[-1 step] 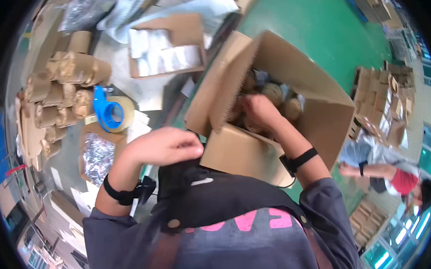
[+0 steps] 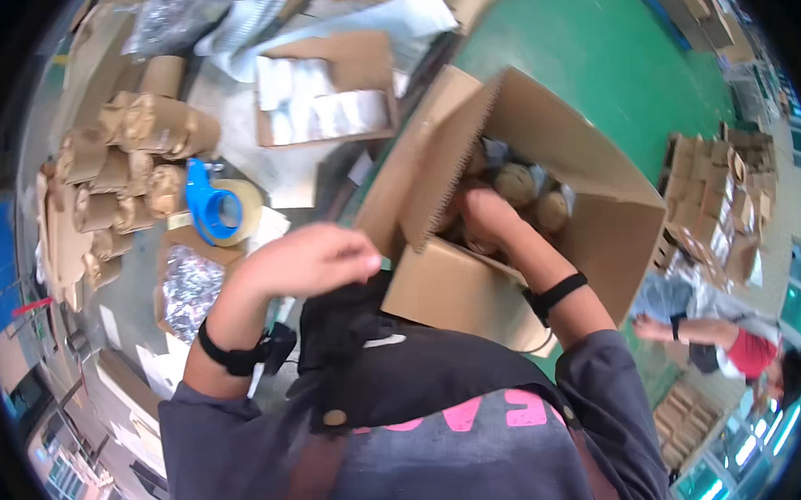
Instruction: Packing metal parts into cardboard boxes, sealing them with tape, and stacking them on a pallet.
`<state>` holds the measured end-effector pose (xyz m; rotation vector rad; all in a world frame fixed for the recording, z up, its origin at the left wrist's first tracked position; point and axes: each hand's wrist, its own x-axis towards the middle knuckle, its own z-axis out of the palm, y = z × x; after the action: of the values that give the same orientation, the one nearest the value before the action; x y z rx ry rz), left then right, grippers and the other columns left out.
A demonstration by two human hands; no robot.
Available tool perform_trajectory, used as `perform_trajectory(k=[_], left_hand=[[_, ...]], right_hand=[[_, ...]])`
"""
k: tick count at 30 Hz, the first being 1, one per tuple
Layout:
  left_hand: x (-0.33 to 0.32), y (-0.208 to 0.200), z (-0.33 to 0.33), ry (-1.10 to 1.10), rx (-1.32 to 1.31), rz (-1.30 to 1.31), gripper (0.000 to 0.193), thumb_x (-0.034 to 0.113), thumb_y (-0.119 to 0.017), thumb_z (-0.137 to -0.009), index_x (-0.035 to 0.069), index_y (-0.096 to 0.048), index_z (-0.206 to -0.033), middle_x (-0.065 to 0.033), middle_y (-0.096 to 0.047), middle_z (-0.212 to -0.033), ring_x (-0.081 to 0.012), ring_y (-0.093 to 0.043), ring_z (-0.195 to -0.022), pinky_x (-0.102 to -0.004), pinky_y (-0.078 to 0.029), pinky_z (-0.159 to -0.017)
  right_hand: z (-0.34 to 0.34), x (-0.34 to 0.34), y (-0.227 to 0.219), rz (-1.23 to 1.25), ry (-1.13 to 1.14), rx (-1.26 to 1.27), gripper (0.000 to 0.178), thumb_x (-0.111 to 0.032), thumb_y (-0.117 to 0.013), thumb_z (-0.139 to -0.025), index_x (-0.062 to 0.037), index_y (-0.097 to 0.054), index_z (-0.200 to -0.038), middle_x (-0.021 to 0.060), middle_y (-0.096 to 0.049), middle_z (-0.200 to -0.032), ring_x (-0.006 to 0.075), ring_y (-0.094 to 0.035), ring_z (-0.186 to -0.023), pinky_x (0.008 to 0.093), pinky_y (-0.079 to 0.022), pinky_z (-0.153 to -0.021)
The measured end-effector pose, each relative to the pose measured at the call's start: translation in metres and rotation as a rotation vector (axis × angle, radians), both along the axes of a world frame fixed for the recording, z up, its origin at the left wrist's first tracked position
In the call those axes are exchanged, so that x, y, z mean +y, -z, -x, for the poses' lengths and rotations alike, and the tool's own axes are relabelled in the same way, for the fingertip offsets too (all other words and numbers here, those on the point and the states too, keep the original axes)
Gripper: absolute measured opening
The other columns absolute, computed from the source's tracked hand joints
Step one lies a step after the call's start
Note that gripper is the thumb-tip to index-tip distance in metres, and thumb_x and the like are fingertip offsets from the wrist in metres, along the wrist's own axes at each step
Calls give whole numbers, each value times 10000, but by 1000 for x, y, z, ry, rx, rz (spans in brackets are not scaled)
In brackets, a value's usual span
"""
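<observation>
My right hand (image 2: 487, 215) reaches down into an open cardboard box (image 2: 585, 141) in front of me. Its fingertips are hidden among several round brown paper-wrapped bundles (image 2: 515, 183) inside, so any hold on them cannot be made out. My left hand (image 2: 321, 258) hovers outside the box's near left flap, fingers curled together, with nothing visible in them.
On the table at left are a blue tape dispenser (image 2: 212, 205), several brown paper-wrapped rolls (image 2: 154, 125), a carton of white packets (image 2: 324, 95) and a box of shiny clear bags (image 2: 191, 284). Another person (image 2: 750, 349) works at far right, by stacked cardboard (image 2: 710, 188).
My right hand has gone slightly lower into the box. The fingers of my left hand have drawn closer together. The whole view has shifted a little.
</observation>
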<state>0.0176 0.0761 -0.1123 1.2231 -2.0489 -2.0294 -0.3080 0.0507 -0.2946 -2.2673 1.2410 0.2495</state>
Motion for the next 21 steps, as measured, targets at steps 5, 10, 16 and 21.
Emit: perform_trajectory(k=[5,10,16,21], left_hand=[[-90,48,-35,-518,-446,671,245,247,-561,-862,46,-661,-961,-169,-656,-932,-375,-611,-890,-432,-488,-783],[-162,104,0,-205,-730,788,506,485,-700,-741,51,-684,-1000,-173,-607,-1056,-325,-541,-1042,-423,-429,-863],[-154,98,39,-166,-760,691,537,409,-745,-620,62,-647,-1018,-139,-599,-1112,-313,-481,-1093,-424,-339,-902],[-143,116,23,-385,-304,513,513,229,-733,-659,18,-514,-1073,-208,-656,-906,-401,-627,-902,-420,-497,-762]], right_hand=[[-17,-15,0,-326,-97,200,234,-110,-584,-774,13,-674,-950,219,-653,-948,357,-626,-914,402,-498,-813],[-12,-4,-115,-193,547,-522,350,-95,-575,-885,30,-534,-1209,197,-640,-1069,286,-634,-960,352,-500,-831],[24,66,-170,-87,999,-774,295,-59,-534,-933,32,-534,-1213,106,-616,-1151,133,-598,-985,264,-484,-839],[48,100,-200,165,1136,-900,266,-77,-569,-928,19,-569,-1176,91,-645,-1100,105,-597,-960,250,-477,-840]])
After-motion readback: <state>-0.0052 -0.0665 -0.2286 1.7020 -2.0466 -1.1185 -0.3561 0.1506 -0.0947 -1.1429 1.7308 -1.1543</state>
